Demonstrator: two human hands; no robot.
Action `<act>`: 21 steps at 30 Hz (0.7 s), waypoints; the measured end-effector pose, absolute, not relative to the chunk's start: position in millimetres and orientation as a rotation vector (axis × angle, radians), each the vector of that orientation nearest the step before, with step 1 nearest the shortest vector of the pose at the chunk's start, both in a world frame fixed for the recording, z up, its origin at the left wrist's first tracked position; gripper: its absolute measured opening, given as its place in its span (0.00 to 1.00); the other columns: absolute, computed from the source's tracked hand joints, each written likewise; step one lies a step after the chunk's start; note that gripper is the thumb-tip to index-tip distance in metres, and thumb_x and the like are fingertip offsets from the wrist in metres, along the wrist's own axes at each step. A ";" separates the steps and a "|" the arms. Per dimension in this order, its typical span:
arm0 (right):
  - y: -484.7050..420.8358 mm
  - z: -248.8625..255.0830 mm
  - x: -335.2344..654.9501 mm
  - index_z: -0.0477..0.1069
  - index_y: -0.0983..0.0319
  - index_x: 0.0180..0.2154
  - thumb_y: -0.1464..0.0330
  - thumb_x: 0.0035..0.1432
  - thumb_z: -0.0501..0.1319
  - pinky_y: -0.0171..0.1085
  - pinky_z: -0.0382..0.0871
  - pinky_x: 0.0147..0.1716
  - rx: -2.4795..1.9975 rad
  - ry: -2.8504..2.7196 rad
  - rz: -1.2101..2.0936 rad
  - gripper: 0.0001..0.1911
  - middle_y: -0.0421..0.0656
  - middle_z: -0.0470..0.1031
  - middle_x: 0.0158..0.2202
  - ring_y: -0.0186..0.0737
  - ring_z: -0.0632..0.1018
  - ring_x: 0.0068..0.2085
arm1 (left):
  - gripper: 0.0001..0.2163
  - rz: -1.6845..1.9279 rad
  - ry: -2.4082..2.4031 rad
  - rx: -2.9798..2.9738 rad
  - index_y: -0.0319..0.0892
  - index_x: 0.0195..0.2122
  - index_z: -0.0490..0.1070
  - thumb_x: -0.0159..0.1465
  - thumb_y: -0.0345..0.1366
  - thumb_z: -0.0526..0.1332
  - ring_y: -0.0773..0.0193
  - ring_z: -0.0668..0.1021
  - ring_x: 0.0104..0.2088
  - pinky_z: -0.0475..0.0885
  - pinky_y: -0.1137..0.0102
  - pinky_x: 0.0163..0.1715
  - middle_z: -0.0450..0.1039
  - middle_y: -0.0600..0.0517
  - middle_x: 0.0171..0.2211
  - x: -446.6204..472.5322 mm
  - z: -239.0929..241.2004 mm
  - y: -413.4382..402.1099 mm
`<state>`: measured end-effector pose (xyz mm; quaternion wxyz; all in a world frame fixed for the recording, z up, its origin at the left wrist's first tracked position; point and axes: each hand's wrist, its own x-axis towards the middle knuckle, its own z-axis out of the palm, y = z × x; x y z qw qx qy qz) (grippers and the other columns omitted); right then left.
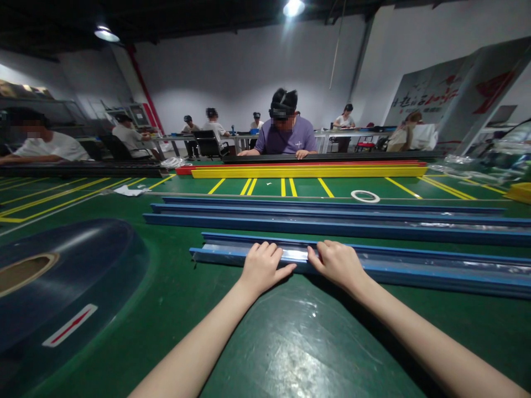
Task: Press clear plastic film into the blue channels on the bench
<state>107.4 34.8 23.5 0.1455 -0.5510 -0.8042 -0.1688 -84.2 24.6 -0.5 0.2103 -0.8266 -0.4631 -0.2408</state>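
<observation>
A long blue U-shaped channel (390, 264) lies across the green table right in front of me, its open side up. My left hand (262, 267) grips its near wall, fingers curled over into the trough and thumb along the front. A short way to the right, my right hand (337, 261) holds the same wall with its fingers bent over the edge. Between the hands, a shiny strip of clear film (295, 254) shows in the trough. The fingertips of both hands are partly hidden inside the channel.
More blue channels (290, 216) lie parallel just beyond. Left stands a large roll of plastic film (103, 260) with a cardboard core. Farther back are a white tape ring (365, 196), yellow bars (307, 172) and a person (286, 132) at the opposite side.
</observation>
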 end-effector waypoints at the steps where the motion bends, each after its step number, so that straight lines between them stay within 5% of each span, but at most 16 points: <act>1: 34.1 23.7 108.8 0.70 0.64 0.24 0.60 0.59 0.44 0.34 0.46 0.22 -1.588 -2.320 -0.485 0.23 0.46 0.73 0.24 0.34 0.71 0.25 | 0.19 -0.670 -1.282 -2.297 0.40 0.26 0.68 0.60 0.50 0.49 0.62 0.70 0.30 0.59 0.67 0.30 0.69 0.50 0.26 -84.2 -0.2 24.0; 21: 20.3 20.7 112.6 0.69 0.63 0.22 0.64 0.58 0.45 0.34 0.47 0.22 -1.528 -2.304 -0.569 0.20 0.44 0.71 0.20 0.34 0.70 0.23 | 0.21 -0.771 -1.159 -2.203 0.41 0.20 0.65 0.57 0.54 0.51 0.66 0.70 0.23 0.59 0.70 0.22 0.67 0.53 0.20 -83.0 -3.4 21.5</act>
